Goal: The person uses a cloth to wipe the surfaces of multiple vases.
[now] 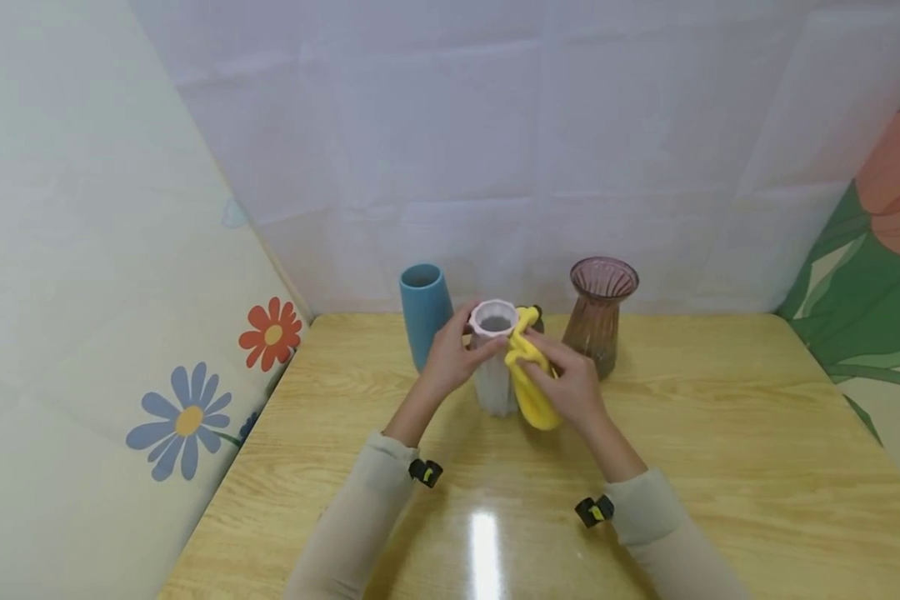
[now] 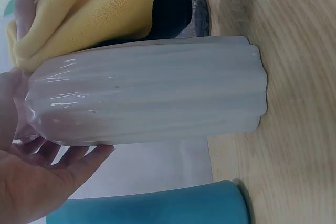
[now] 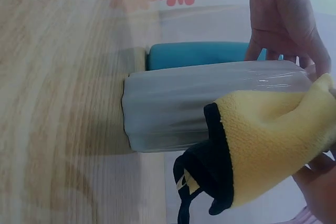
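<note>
A white fluted vase (image 1: 495,375) stands upright on the wooden table. My left hand (image 1: 450,354) grips it near the rim, fingers behind and thumb across the front. In the left wrist view the glossy ribbed side of the vase (image 2: 152,93) shows along its full length. My right hand (image 1: 570,383) pinches a yellow cloth (image 1: 534,392) against the vase's right side, close to the rim. The right wrist view shows the cloth (image 3: 278,140) as fuzzy, with a black border and a hanging loop; it covers part of the vase. Most right-hand fingers are hidden there.
A blue vase (image 1: 423,317) stands just left of the white one, at the back. To the right is a purple ribbed glass vase (image 1: 600,317) with a flared rim. Behind them rises a pale creased wall covering (image 1: 457,150). The wooden table (image 1: 720,433) extends to both sides.
</note>
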A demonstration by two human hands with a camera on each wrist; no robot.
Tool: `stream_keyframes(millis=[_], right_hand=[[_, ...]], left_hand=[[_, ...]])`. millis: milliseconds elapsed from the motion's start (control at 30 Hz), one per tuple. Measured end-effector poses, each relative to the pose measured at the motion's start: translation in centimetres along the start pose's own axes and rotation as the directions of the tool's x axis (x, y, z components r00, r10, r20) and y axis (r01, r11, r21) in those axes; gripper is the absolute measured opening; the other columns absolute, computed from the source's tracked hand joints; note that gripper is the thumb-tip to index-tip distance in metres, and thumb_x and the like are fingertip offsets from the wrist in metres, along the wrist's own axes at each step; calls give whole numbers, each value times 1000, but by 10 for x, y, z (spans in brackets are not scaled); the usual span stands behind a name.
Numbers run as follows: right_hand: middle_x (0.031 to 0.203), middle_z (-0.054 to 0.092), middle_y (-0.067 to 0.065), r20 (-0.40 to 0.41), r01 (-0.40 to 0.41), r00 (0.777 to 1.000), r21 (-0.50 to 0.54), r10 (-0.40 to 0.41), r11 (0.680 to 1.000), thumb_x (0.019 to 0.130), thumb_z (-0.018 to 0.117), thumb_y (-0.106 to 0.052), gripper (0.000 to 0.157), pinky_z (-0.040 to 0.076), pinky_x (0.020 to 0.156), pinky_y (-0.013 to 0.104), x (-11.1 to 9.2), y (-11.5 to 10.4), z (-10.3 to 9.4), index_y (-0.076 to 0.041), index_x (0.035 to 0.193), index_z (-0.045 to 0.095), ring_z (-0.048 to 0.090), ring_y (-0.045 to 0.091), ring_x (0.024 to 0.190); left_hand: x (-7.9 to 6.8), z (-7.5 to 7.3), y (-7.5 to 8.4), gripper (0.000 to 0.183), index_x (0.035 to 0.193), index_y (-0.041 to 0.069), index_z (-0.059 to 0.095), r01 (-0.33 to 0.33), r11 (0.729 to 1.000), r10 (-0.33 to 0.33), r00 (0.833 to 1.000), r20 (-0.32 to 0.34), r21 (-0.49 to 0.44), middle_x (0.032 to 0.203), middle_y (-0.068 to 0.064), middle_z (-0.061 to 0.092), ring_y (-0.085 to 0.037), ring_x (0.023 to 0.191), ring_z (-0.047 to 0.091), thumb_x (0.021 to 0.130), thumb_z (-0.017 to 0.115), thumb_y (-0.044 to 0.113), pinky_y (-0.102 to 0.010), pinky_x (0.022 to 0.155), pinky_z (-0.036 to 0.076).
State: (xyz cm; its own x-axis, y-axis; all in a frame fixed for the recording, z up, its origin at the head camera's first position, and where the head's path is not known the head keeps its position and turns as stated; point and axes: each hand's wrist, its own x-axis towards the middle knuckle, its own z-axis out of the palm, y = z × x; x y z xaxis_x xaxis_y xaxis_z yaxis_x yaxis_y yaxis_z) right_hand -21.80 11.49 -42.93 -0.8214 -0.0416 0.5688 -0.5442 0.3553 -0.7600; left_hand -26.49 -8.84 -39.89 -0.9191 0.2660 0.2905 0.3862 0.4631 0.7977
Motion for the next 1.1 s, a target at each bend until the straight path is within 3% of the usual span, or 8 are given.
stream_keyframes(millis=[433,767,1100], right_hand=[[126,69,12,38,30,999,0,-30,1000,85,81,-6,35,57,88,34,-18,-14,-5,-4,119,73,68,35,114],[123,70,12,50,23,999,-21,-21,1000,82,82,-5,36,61,80,38,-24,-23,-8,-5,118,75,71,35,105],[117,72,13,50,52,998,-85,-48,995,82,83,-6,34,62,71,30,-27,-24,-9,-5,115,75,75,33,94]], left_hand=[[-28,-1,7,62,143,18,52,-50,999,50,998,-25,10,130,-3,63,-22,115,62,90,78,35,-43,91,56],[-40,-1,9,61,142,17,52,-102,994,103,994,-43,25,127,-3,63,-20,114,62,90,79,37,-44,91,56],[-43,-1,10,60,140,20,53,-120,992,122,992,-35,35,125,-1,65,-18,113,63,89,79,37,-43,90,56]])
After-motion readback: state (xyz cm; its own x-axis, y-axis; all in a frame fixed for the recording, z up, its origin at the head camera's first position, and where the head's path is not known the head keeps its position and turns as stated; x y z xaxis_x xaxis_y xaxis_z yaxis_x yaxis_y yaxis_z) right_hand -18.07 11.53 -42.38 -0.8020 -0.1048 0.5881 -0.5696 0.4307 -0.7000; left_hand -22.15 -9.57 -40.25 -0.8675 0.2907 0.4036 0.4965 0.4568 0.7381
